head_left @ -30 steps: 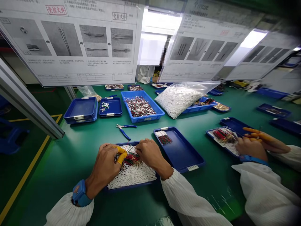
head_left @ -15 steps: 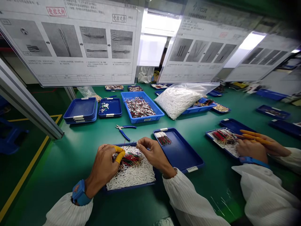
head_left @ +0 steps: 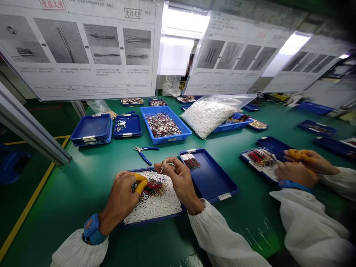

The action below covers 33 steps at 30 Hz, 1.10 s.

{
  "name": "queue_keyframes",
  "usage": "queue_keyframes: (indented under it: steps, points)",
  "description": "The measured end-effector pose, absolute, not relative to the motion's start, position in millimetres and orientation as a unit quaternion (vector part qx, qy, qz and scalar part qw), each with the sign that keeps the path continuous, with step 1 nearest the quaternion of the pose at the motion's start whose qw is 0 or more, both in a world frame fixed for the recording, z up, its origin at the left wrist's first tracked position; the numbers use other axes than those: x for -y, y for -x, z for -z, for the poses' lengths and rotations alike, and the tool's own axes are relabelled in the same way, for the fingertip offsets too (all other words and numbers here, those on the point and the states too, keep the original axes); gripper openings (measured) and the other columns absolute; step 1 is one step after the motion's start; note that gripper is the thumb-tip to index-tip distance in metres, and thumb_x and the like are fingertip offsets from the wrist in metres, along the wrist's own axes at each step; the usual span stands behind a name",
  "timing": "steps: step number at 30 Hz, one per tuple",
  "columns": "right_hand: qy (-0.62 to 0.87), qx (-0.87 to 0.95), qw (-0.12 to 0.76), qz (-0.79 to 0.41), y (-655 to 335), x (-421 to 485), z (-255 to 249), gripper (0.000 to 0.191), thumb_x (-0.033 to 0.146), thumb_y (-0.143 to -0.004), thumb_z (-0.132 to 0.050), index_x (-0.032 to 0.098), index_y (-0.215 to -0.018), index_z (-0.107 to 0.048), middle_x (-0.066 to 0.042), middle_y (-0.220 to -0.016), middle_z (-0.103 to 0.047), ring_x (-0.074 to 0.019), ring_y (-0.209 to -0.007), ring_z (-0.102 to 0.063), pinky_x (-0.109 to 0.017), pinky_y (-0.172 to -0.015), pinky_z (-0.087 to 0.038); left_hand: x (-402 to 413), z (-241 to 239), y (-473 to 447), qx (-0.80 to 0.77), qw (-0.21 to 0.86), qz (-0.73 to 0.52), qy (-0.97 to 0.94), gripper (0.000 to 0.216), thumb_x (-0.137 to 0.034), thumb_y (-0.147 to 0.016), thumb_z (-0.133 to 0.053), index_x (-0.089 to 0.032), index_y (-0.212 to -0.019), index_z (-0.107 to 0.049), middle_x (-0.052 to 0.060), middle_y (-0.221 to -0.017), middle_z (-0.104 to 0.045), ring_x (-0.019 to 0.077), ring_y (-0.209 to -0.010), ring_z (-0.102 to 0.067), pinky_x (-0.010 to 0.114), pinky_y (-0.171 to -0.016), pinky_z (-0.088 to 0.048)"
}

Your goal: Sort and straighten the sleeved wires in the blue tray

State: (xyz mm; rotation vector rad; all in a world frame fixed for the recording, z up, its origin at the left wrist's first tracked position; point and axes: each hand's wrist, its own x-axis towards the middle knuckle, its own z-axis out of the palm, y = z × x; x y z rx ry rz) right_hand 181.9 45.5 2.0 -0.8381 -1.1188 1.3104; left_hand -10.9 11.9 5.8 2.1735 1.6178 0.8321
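My left hand [head_left: 125,193], with yellow finger cots on thumb and forefinger, pinches a few thin wires [head_left: 148,173] whose ends fan upward. Just right of it, my right hand [head_left: 178,178] is closed on a small white tube [head_left: 163,166]. Both hands are over a blue tray [head_left: 155,218] filled with loose white tubes [head_left: 155,204]. On those tubes lies a pile of red, green and black wires [head_left: 154,187] with shiny ends. To the right, another blue tray [head_left: 211,178] holds a row of wires with white tubes on them [head_left: 191,160].
Blue-handled cutters [head_left: 146,152] lie behind my tray. Farther back are stacked trays [head_left: 91,128], a bin of wire pieces [head_left: 167,139] and a plastic bag of white tubes [head_left: 205,116]. A co-worker's hands [head_left: 302,168] work at a tray on the right. Instruction sheets [head_left: 91,74] hang above.
The white tube now shows clearly between my right fingers, which have turned and lifted slightly. My left hand keeps its pinch on the wires. The whole view has shifted a little.
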Motion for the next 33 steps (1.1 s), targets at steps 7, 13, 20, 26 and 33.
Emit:
queue_keyframes:
  steps: [7,13,20,26,33]
  points:
    - [0.357,0.465,0.606,-0.537,-177.2,-42.9,-4.4,0.026,0.044,-0.088,-0.073,0.023,-0.092,-0.06,-0.006,-0.095,-0.08,-0.0244,-0.091,-0.076,-0.043,-0.09,-0.058,-11.1,-3.3,10.7,-0.553,0.14,-0.295,-0.766,0.011,-0.02,-0.086,-0.062,-0.023,-0.087,-0.073,0.003,-0.088,-0.077,0.0251,-0.086,-0.069,0.05,-0.093,-0.047]
    - [0.352,0.465,0.624,-0.52,-175.7,-42.7,-5.9,0.023,0.042,-0.089,-0.073,0.023,-0.092,-0.06,-0.005,-0.093,-0.08,-0.0232,-0.091,-0.076,-0.045,-0.095,-0.057,-10.3,-3.3,9.3,-0.55,0.14,-0.295,-0.768,0.01,-0.02,-0.086,-0.061,-0.022,-0.085,-0.071,0.003,-0.088,-0.077,0.0247,-0.086,-0.068,0.049,-0.092,-0.046]
    - [0.347,0.468,0.623,-0.522,-174.5,-42.7,-5.1,0.022,0.041,-0.09,-0.072,0.023,-0.092,-0.059,-0.005,-0.093,-0.08,-0.0226,-0.091,-0.075,-0.043,-0.094,-0.057,-10.3,-3.9,9.1,-0.545,0.143,-0.291,-0.773,0.011,-0.02,-0.087,-0.06,-0.022,-0.088,-0.072,0.004,-0.09,-0.077,0.0252,-0.089,-0.068,0.05,-0.093,-0.046]
    - [0.362,0.474,0.612,-0.519,-173.9,-39.8,-8.1,0.023,0.042,-0.09,-0.071,0.023,-0.091,-0.058,-0.005,-0.094,-0.08,-0.0231,-0.09,-0.075,-0.043,-0.091,-0.057,-9.9,-4.6,9.0,-0.547,0.144,-0.291,-0.772,0.013,-0.018,-0.085,-0.06,-0.023,-0.088,-0.072,0.003,-0.092,-0.078,0.025,-0.09,-0.069,0.05,-0.094,-0.046]
    - [0.36,0.453,0.602,-0.55,-170.4,-37.4,-5.6,0.03,0.048,-0.088,-0.072,0.024,-0.092,-0.055,-0.006,-0.094,-0.08,-0.0257,-0.095,-0.076,-0.046,-0.093,-0.058,-10.5,-4.3,9.3,-0.551,0.15,-0.291,-0.767,0.012,-0.021,-0.087,-0.059,-0.023,-0.086,-0.071,0.003,-0.089,-0.077,0.0248,-0.087,-0.068,0.049,-0.093,-0.046]
